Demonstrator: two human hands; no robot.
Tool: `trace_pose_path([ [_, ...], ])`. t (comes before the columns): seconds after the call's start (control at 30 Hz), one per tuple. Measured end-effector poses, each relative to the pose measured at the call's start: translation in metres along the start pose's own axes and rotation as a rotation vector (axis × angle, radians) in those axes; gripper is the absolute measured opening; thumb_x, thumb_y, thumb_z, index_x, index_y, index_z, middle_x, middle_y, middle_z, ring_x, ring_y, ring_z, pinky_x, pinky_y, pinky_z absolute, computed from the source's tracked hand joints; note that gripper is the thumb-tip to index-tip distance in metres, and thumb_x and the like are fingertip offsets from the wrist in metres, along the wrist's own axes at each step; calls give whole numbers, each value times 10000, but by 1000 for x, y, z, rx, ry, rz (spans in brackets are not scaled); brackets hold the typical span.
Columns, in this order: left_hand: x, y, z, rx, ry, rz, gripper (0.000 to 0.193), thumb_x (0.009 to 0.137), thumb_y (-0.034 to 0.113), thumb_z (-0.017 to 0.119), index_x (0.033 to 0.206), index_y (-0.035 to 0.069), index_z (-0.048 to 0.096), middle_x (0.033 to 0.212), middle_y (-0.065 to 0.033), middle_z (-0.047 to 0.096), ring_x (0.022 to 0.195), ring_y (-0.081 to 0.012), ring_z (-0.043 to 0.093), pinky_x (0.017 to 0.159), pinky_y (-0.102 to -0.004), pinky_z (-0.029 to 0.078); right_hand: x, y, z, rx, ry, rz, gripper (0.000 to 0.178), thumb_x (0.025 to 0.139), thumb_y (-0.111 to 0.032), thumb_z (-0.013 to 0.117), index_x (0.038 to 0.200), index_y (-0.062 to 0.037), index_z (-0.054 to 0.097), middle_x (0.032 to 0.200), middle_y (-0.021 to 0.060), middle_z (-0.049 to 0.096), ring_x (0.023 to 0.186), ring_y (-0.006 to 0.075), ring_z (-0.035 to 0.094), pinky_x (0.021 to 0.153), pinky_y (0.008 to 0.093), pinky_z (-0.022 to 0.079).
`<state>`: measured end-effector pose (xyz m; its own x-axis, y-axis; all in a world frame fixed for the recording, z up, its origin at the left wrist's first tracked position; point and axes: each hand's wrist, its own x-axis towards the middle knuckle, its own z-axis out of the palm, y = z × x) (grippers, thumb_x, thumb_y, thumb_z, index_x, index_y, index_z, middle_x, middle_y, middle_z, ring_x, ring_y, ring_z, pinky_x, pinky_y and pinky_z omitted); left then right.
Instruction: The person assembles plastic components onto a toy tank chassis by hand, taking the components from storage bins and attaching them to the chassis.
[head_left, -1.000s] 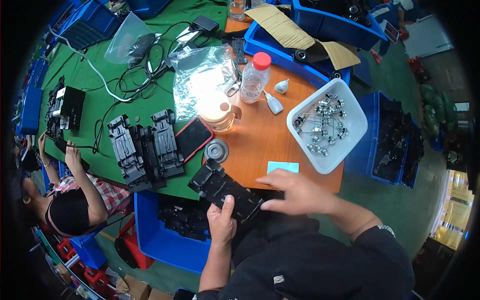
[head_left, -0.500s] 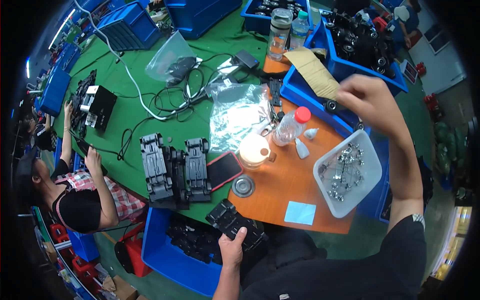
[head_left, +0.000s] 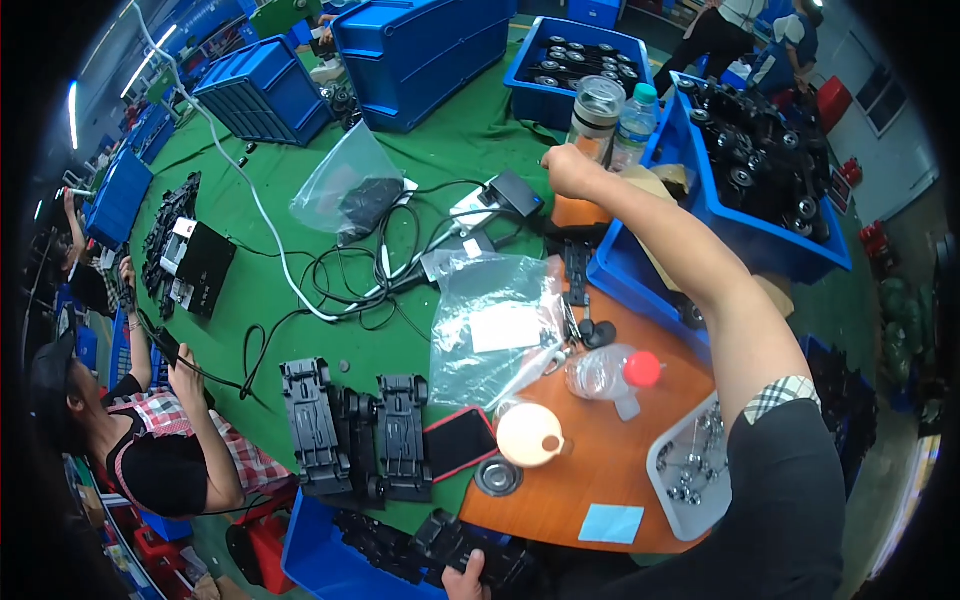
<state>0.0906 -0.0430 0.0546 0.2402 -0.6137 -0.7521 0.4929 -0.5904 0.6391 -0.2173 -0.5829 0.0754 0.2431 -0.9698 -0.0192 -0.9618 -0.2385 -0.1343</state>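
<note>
My left hand, at the lower edge, grips a black plastic toy-car chassis, its thumb on top. My right arm stretches far across the table, with my right hand closed beside a clear tumbler. Whatever those fingers may hold is hidden. Several similar black chassis lie side by side on the green cloth to the left. Beside them are a red-edged phone and a round metal lid. A white tray of small shiny metal parts sits partly behind my right arm.
Blue bins of black wheeled parts stand at the right and back. A red-capped bottle, a lit round lamp and a plastic bag occupy the middle. Cables tangle behind. A co-worker sits at the left.
My right hand has swung left and away, from the cardboard piece to beside the tumbler. The view has shifted, so the table and the held chassis sit lower. My left hand keeps its grip.
</note>
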Motion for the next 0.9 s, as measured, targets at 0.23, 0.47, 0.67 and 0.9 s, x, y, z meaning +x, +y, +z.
trace_pose_path([
  [0.23,-11,-3,-2,194,217,-91,393,883,239,638,1165,-23,558,1041,-134,631,859,-236,605,738,-360,489,40,-6,19,-85,-103,76,191,745,-19,549,870,5,692,973,243,651,955,359,638,820,418,528],
  [0.47,-8,-10,12,67,289,-73,306,878,255,647,1050,8,591,891,-78,628,715,-177,572,601,-310,457,65,10,58,-223,-173,43,240,818,-87,505,938,-35,706,1021,190,669,961,321,655,820,398,538],
  [0.67,-13,-2,19,88,328,-119,293,862,290,668,972,28,597,817,-46,594,647,-147,504,548,-299,402,75,12,75,-311,-149,10,225,823,-98,526,941,-54,712,1017,182,675,962,309,657,829,397,525],
  [0.9,-11,0,24,92,349,-121,345,851,303,679,996,3,593,865,-67,599,710,-161,519,597,-313,423,65,10,67,-302,-41,-1,191,814,-96,537,878,-39,708,963,164,687,932,302,665,792,386,539],
])
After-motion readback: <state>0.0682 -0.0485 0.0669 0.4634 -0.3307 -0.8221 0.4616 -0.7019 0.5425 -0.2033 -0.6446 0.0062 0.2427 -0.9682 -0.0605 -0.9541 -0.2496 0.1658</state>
